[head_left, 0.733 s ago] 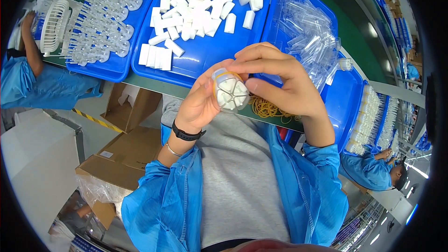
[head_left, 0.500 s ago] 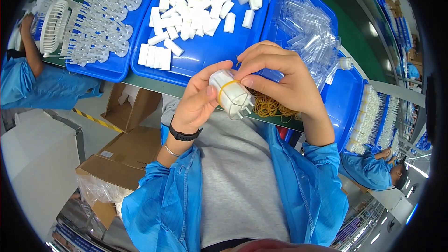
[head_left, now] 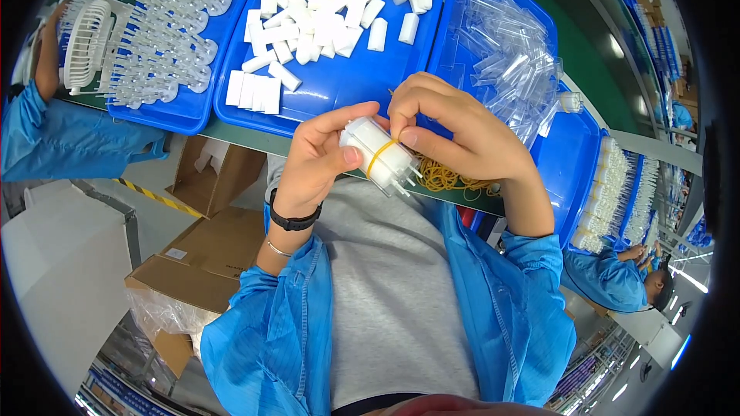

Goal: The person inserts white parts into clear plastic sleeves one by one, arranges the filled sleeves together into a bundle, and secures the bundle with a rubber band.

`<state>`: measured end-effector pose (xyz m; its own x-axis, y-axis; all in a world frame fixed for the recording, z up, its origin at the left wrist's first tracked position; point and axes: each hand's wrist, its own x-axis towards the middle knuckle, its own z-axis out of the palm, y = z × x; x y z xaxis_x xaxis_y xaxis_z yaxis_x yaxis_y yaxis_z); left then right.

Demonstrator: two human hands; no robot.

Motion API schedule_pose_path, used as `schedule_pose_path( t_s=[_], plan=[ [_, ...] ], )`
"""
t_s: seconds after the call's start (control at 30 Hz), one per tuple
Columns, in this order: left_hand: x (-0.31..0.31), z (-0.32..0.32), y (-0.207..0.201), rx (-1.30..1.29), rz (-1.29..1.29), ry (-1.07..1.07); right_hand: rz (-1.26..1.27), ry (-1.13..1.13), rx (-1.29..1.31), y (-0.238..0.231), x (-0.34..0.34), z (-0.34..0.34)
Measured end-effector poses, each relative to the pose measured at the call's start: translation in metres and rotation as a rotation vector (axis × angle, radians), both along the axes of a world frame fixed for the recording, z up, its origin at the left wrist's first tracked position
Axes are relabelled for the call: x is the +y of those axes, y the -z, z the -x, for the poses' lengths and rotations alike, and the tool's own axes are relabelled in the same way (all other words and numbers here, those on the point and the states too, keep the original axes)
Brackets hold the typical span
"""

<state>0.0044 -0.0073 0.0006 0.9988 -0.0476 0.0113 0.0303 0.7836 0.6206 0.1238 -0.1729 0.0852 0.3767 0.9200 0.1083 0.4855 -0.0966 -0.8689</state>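
Observation:
My left hand (head_left: 314,156) is closed round a short cylindrical bundle (head_left: 361,139) of white pieces with clear plastic, thumb on its near side. Clear prongs stick out at the bundle's lower right end. A yellow rubber band (head_left: 377,160) runs round its middle. At the top of that band, the thumb and forefinger of my right hand (head_left: 466,127) are pinched together on it. Loose yellow rubber bands (head_left: 439,177) lie in a heap on the table below my right hand, partly hidden by the hand and the bundle.
A blue tray (head_left: 331,96) ahead holds white blocks (head_left: 316,15). Clear plastic pieces (head_left: 512,50) fill another tray to its right. White pronged parts (head_left: 166,54) stand in the left tray. Cardboard boxes (head_left: 204,250) sit at lower left. Co-workers in blue (head_left: 85,135) are on both sides.
The bundle has turned in my left hand, its side now showing more than its pronged end. My left hand has shifted slightly left; my right hand still pinches at the band.

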Motion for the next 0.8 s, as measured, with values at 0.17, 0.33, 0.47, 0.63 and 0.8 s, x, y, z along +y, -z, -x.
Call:
schedule_pose_path(
  t_s=[0.17, 0.33, 0.47, 0.63, 0.8],
  plan=[
    [0.003, 0.002, -0.001, -0.013, -0.100, 0.067, 0.043, -0.166, 0.003, 0.000, -0.001, -0.010],
    [0.003, 0.002, -0.002, 0.010, -0.085, 0.088, 0.104, -0.124, -0.120, -0.001, -0.002, 0.000],
    [0.001, 0.002, -0.003, 0.011, -0.066, 0.120, 0.064, -0.208, -0.111, 0.004, -0.005, -0.001],
    [0.001, 0.000, -0.001, -0.034, -0.066, 0.126, -0.010, -0.264, -0.101, 0.007, -0.011, 0.001],
    [-0.003, 0.001, 0.001, -0.020, -0.020, 0.118, -0.050, -0.246, -0.147, 0.003, -0.016, 0.004]
  ],
)
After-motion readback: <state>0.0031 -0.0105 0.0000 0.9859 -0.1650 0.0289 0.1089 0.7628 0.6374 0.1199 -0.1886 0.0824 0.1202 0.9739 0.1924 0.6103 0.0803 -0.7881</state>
